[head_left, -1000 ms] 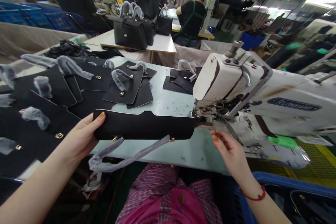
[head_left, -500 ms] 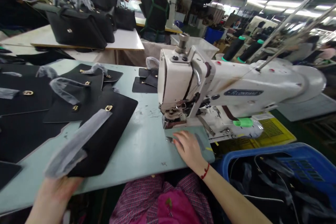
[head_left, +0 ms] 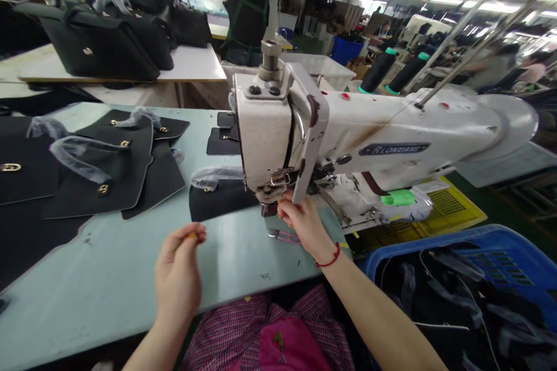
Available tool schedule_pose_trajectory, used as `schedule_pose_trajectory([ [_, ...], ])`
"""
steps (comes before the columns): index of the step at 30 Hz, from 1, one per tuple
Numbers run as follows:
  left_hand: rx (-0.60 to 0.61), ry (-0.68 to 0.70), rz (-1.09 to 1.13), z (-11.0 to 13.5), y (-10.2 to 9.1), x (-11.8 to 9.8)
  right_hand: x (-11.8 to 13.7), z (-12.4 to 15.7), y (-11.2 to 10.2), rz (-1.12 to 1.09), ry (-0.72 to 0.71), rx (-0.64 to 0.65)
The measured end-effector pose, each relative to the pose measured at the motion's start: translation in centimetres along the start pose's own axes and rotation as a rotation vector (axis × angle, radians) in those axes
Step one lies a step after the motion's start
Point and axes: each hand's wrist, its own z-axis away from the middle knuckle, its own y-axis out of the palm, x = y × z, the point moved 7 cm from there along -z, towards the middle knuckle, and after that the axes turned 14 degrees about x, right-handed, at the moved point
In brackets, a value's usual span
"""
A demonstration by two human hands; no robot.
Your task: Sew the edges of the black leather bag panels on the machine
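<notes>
My left hand is raised over the table's front part, its thumb and fingers pinched together. Whatever lies between them, if anything, is too small to make out. My right hand is closed at the needle area of the white sewing machine, its fingertips partly hidden by the machine's lever. Below those fingers lies a pair of pink-handled thread snips. A black bag panel with a plastic-wrapped handle rests left of the needle, partly behind the machine head.
More black panels with wrapped handles and gold buckles overlap on the table's left. A blue basket of black pieces stands at right, near a yellow crate. Finished black bags stand behind; a co-worker stands beyond.
My left hand has let go of the black panel, which now lies beside the machine head, and has moved right and up. My right hand has left the snips and risen to the needle.
</notes>
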Motion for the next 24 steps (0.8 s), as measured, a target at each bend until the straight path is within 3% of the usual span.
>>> schedule_pose_trajectory([
  [4, 0.4, -0.262, 0.159, 3.3, 7.3, 0.6, 0.8, 0.2, -0.5, -0.043, -0.059, -0.02],
  [8, 0.439, -0.341, 0.379, 2.7, 11.5, -0.7, 1.9, 0.1, -0.7, 0.105, -0.062, 0.069],
  [13, 0.451, -0.415, 0.537, 2.2, 13.4, -1.3, 3.4, 0.0, -1.2, 0.373, -0.139, 0.097],
  [19, 0.421, -0.454, 0.653, 2.2, 14.1, -1.4, 3.1, -0.6, -1.6, 0.753, -0.169, 0.137],
  [24, 0.43, -0.473, 0.717, 2.1, 14.3, -1.7, 3.4, -1.6, -1.5, 1.21, -0.042, 0.038],
])
